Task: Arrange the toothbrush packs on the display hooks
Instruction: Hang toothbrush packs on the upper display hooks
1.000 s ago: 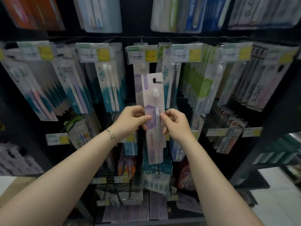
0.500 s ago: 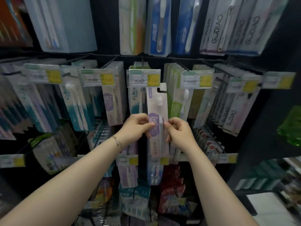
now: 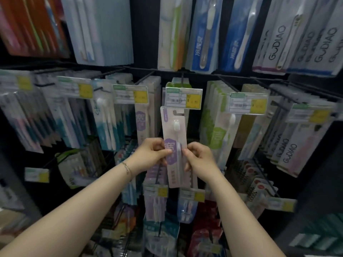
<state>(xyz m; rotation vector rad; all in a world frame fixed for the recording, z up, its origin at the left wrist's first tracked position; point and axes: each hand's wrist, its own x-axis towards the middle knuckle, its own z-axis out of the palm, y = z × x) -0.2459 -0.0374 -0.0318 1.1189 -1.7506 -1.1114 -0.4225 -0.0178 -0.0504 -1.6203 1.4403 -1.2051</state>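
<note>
- Since a second ago the toothbrush pack [image 3: 174, 130] has gone up; its top edge now sits at the lower edge of the centre price tag [image 3: 182, 98].
- The view has tilted upward, so more of the top row shows.
- Left hand [image 3: 151, 154] pinches the pack's left edge at mid-height; right hand [image 3: 200, 160] pinches the right edge.
- Pack is upright and pale lilac, with a white brush head near the top and a purple badge bearing one large white character.
- A black wire hook [image 3: 182, 79] runs above the tag; cannot tell whether the pack's hole is on it.
- Tag is white with a yellow block, its print too blurred to read.
- "GUDIAO" reads on packs at right [image 3: 285, 151].
- A bracelet [image 3: 127, 168] is on the left wrist.
</note>
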